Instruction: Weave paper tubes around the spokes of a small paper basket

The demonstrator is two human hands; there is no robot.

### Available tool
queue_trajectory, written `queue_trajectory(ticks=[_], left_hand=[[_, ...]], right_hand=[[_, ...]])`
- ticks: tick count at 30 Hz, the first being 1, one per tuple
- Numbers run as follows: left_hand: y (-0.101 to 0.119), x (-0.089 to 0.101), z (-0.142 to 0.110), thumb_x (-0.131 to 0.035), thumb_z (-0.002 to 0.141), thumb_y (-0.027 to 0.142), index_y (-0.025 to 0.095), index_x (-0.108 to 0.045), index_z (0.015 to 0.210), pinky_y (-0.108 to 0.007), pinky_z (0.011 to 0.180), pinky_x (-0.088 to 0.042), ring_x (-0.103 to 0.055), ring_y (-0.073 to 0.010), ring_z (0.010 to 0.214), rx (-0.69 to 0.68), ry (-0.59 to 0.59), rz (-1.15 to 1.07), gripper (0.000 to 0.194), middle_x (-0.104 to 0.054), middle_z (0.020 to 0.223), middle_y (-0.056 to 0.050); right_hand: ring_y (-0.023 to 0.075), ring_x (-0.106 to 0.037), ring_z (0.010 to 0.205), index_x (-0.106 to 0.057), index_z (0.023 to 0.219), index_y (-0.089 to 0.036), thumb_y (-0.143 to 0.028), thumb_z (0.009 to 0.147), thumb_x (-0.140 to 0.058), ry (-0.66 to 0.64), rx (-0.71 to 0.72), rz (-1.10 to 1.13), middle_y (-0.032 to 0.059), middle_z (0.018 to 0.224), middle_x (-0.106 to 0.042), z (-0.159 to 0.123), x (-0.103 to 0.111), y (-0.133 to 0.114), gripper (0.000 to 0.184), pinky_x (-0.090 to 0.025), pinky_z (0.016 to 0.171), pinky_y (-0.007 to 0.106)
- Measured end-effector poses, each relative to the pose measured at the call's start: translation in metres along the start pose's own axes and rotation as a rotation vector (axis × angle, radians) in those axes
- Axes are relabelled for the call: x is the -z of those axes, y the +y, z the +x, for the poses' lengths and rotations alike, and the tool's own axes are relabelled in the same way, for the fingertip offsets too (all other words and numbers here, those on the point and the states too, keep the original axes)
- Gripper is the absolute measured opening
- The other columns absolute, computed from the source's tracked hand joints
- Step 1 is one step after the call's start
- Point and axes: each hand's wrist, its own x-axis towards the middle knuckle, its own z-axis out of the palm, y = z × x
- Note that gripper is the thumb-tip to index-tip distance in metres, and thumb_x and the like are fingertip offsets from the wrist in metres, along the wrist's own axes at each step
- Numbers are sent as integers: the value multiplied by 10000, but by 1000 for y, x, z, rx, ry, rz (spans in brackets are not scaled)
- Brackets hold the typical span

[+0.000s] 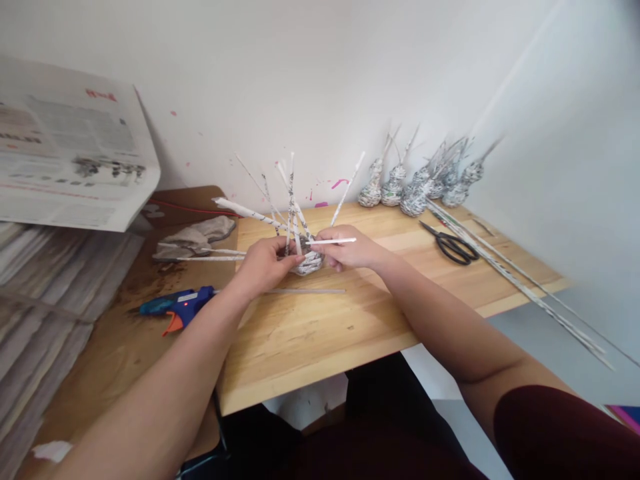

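Note:
A small round basket [309, 264] woven from rolled newspaper sits between my hands over the wooden table. Several paper tubes [291, 200] stick up and fan outward from it. My left hand [267, 263] closes on the basket's left side, thumb against its front near the upright tubes. My right hand [347, 248] is on the right side, its fingers pinching a short white paper tube [333, 241] that lies across the rim. The basket's back and parts of my fingertips are hidden.
Blue glue gun [187, 307] and grey gloves [200, 237] lie left, near stacked newspapers [45, 320]. Black-handled scissors [453, 245] and long paper tubes [520, 283] rest right, the tubes overhanging the table edge [320, 380]. Several woven gourd-like pieces [415, 193] stand along the wall.

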Motion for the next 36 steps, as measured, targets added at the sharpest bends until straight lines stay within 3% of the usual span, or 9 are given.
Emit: queue_trajectory(ticks=[9, 14, 17, 22, 25, 31, 36], left_hand=[[-3, -3, 0, -670, 736, 446, 176, -701, 810, -291, 648, -453, -577, -198, 694, 1, 29, 26, 282, -685, 731, -34], [1, -3, -1, -663, 731, 448, 184, -688, 783, -295, 642, -443, -582, -207, 697, 11, 19, 43, 269, -681, 712, -32], [2, -1, -1, -663, 727, 446, 185, -665, 749, -293, 635, -426, -565, -194, 667, 23, 27, 40, 262, -660, 682, -21], [-4, 10, 4, -682, 723, 456, 166, -680, 788, -302, 662, -457, -577, -185, 670, 31, 102, -95, 297, -666, 710, -28], [-7, 17, 7, -707, 713, 477, 169, -654, 778, -294, 628, -466, -568, -167, 628, 50, 176, -266, 319, -640, 686, -20], [8, 30, 5, -750, 674, 461, 175, -601, 764, -281, 653, -493, -580, -151, 664, 33, 320, -470, 335, -637, 715, -15], [25, 56, -7, -734, 713, 403, 171, -623, 763, -275, 651, -484, -561, -134, 640, -122, 393, -425, 262, -612, 684, -5]], right_hand=[[73, -535, 378, -558, 673, -176, -290, 927, -645, 42, -3, -28, -61, 482, -557, 0, -5, -2, 291, -408, 396, 178], [98, -562, 391, -568, 677, -182, -398, 899, -662, 26, -34, -106, -51, 479, -563, 3, -6, -1, 323, -394, 389, 189], [97, -558, 401, -586, 717, -183, -448, 902, -646, 48, 17, -57, -50, 490, -564, 3, -6, 1, 329, -398, 398, 189], [88, -517, 415, -650, 984, -177, -615, 898, -593, 303, 241, 179, -62, 537, -550, -1, -2, -1, 450, -420, 422, 198], [89, -509, 407, -655, 858, -166, -697, 898, -532, 409, 290, 191, -39, 522, -548, -3, -2, -3, 547, -406, 427, 211], [90, -500, 417, -648, 742, -166, -662, 904, -550, 263, 237, 162, -28, 523, -549, -1, -20, 0, 530, -393, 436, 213], [121, -589, 519, -660, 800, -174, -465, 929, -573, 95, 185, 73, -7, 608, -626, 2, -47, -5, 330, -462, 535, 234]])
